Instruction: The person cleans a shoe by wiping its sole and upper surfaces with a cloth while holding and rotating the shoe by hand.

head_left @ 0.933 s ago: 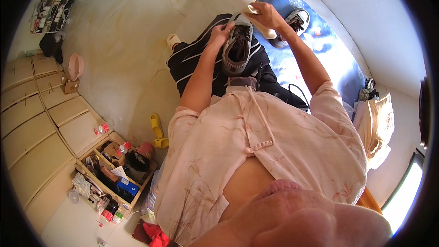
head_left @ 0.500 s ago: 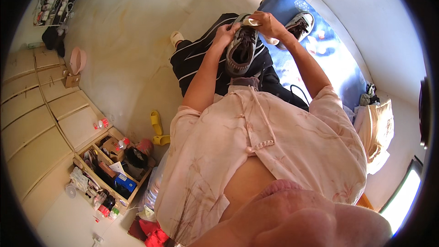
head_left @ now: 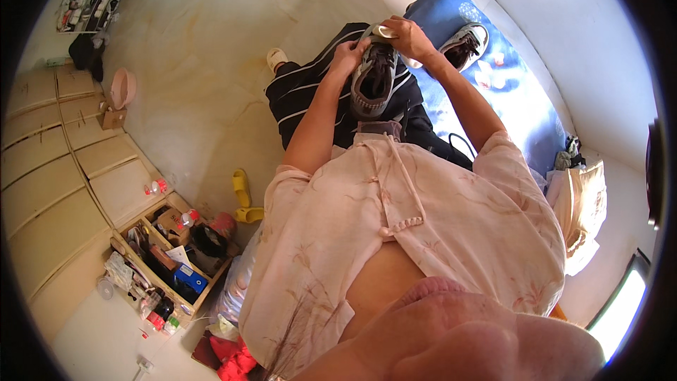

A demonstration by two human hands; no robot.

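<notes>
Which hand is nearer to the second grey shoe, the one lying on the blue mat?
The right hand is nearer: it grips the toe end of the held shoe, close beside the shoe on the blue mat. The left hand is on the held shoe's far side.

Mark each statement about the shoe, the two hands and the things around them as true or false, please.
1. Both hands are on the grey shoe. True: the left hand is at its side, the right hand at its toe end.
2. A second shoe lies on the blue mat. True.
3. The yellow slippers are on the person's feet. False: they lie on the floor beside the person.
4. The grey shoe rests on the floor. False: it is held over the striped trousers.
</notes>
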